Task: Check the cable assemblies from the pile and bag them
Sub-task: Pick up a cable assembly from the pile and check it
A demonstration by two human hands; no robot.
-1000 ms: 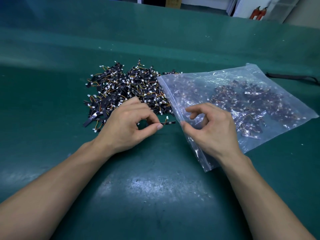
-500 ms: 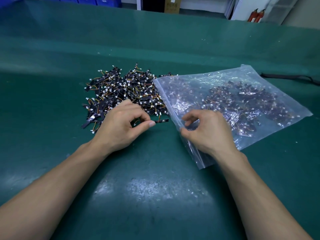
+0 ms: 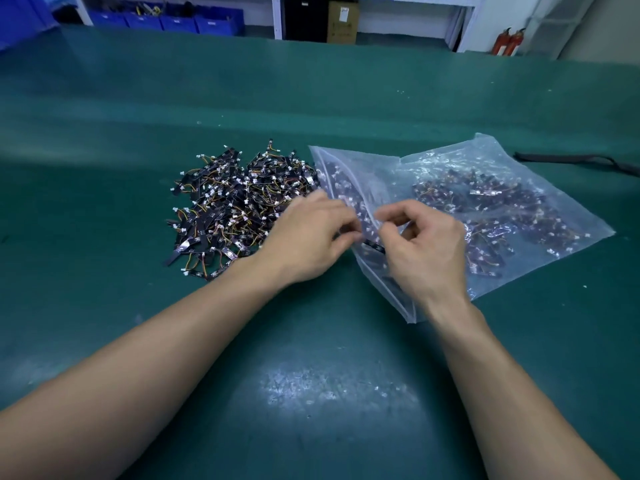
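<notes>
**Q:** Where is the cable assembly, and how does it look?
**A:** One cable assembly (image 3: 374,245), a flat black strip, is at the mouth of the bag (image 3: 502,188). The left hand (image 3: 308,237) pinches it between thumb and curled fingers. Motion blur hides its wires.

**Q:** What about the bag?
**A:** It is clear, crinkled film lying on the green mat (image 3: 311,393), partly filled with assemblies. The right hand (image 3: 426,251) pinches the upper lip with its fingers curled.

**Q:** And the pile?
**A:** The pile (image 3: 235,209) is just left of the bag: black strips, orange and yellow wires, white connectors.

**Q:** What changed in the last half second?
**A:** The left hand has moved right, from the bare mat to the bag mouth. The lip is now lifted higher.
</notes>
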